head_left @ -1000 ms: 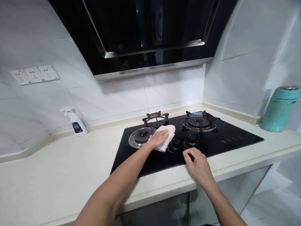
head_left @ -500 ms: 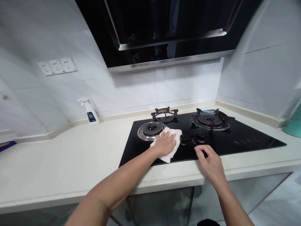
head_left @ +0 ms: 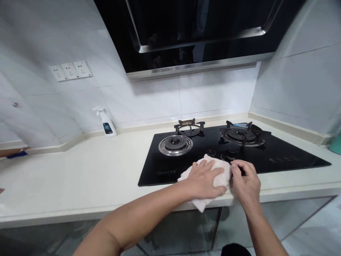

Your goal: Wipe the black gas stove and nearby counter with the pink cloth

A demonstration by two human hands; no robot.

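Note:
My left hand (head_left: pixel 204 181) lies flat with spread fingers on a folded white cloth (head_left: pixel 226 173), pressing it against the front edge of the black gas hob (head_left: pixel 149 167). One corner of the cloth hangs over the counter's edge. Beside the cloth's right side is my right hand (head_left: pixel 247 183), thumb and forefinger pinched together; whether anything is between them I cannot make out. Two control knobs (head_left: pixel 231 153) stand just behind the cloth. The left burner (head_left: pixel 176 144) is bare, and its pan support (head_left: pixel 189 128) rests at the back of the hob.
A white spray bottle (head_left: pixel 108 127) stands against the wall on the pale counter (head_left: pixel 80 177). Over the hob hangs a black range hood (head_left: pixel 202 35). The right burner (head_left: pixel 241 136) has its pan support on. At the far left lies a blue object (head_left: pixel 17 154) with a brown part.
My left hand has slid the cloth right and towards me, from beside the left burner to the hob's front edge, uncovering lettering. My right hand stays pinched, now right by the cloth.

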